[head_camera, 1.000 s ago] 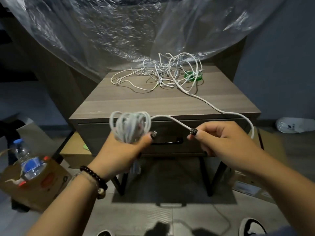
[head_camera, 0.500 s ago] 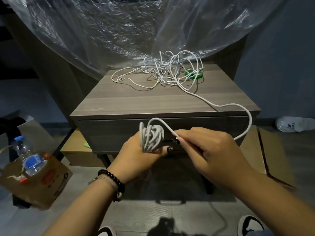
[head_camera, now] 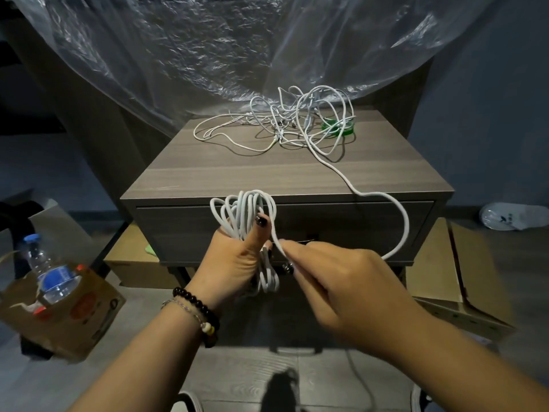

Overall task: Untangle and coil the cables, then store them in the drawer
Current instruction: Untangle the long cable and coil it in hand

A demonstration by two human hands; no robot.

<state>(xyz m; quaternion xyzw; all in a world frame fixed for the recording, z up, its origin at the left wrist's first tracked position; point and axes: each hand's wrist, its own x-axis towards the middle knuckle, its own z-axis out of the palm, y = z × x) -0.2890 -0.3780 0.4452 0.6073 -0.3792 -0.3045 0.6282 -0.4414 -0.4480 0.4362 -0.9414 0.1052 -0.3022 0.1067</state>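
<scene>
Since half a second ago the right hand [head_camera: 341, 281] dropped lower; coil [head_camera: 249, 215] loops fanned wider. Left hand [head_camera: 234, 260] grips the white coil, thumb clamped over it. Right hand pinches the trailing cable [head_camera: 398, 209] just beside the coil. Tangled cables [head_camera: 297, 123] sit far back on the tabletop [head_camera: 237, 173]; drawer [head_camera: 341, 224] closed. Plastic sheet [head_camera: 208, 46] behind.

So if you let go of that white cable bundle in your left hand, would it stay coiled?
Probably not. The coil looks floppy, its loops uneven and loose, kept together only by the left hand. It seems light. The free length sags, so it would likely spring apart.
</scene>
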